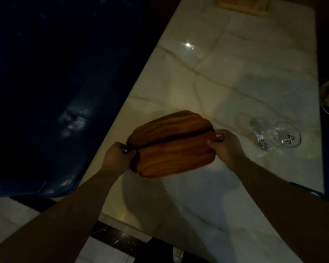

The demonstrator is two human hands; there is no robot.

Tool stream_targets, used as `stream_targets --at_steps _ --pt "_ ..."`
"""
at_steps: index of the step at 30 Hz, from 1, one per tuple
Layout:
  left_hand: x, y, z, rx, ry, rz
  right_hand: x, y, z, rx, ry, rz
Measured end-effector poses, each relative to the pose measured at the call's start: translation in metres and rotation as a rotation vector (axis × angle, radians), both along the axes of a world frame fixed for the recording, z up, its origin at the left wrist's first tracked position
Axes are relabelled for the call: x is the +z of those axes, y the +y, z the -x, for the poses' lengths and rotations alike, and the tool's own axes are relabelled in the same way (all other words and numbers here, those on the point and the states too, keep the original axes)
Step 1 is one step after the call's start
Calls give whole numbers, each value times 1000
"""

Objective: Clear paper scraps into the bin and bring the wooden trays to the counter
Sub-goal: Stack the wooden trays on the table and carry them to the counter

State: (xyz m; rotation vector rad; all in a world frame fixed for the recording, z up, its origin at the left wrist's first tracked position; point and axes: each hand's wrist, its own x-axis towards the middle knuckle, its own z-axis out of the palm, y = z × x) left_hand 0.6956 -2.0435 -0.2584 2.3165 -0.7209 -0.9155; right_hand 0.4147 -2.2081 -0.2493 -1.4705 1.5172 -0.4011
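2 wooden trays (171, 147) sit stacked, held up just over the marble table (226, 73); left hand (117, 157) pinches the left end, right hand (226, 148) pinches the right end; this looks like the carry step, so next comes a steady walk to the counter; a glass (281, 136) lies near on the right; the room is dim.

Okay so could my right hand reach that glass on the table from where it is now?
Probably yes, though not yet. The right hand is gripping one end of the wooden trays, with the left hand on the other. The glass stands close on its right, with bare marble table between them.
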Motion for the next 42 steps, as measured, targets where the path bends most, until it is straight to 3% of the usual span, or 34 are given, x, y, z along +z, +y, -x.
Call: stream_targets --at_steps 18,24,27,33,42 --pt "-30 -19 -11 -99 -48 -58 -17 -46 -35 138 246 59" --pt "-31 -22 -11 28 100 -70 -17 -53 -43 188 421 -51" --pt "-29 -25 -6 70 114 -93 -18 -52 -48 139 293 -117" --pt "-16 -21 -10 133 315 8 -16 -37 -42 33 112 -128" --pt "59 15 18 274 128 338 34 -5 -22 74 -222 38"
